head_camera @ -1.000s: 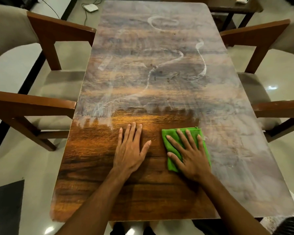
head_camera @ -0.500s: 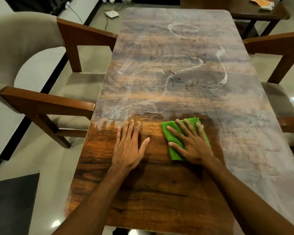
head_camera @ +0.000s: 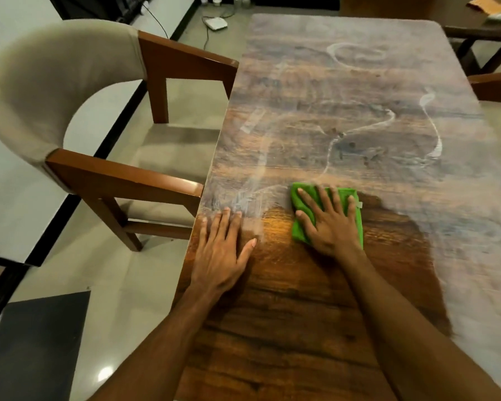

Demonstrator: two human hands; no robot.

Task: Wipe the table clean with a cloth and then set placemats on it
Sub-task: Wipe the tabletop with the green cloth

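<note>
A long wooden table (head_camera: 301,314) stretches away from me. Its near part shows dark, shiny wood; the far part and right side are covered with a pale dusty film and white streaks (head_camera: 434,131). A folded green cloth (head_camera: 356,209) lies flat at the border between the two areas. My right hand (head_camera: 327,224) presses down on the cloth with fingers spread. My left hand (head_camera: 220,256) rests flat on the bare wood near the table's left edge, fingers apart, holding nothing. No placemats are in view.
A wooden armchair with beige upholstery (head_camera: 49,91) stands close against the table's left side. Another chair's arm (head_camera: 492,85) shows at the right edge. A second dark table (head_camera: 475,27) stands at the far right. A white box with cables (head_camera: 214,23) lies on the floor.
My right hand has pushed the cloth forward into the dusty film, widening the dark wiped patch. My left hand stayed flat on the table. The view shifted left, bringing the left chair in.
</note>
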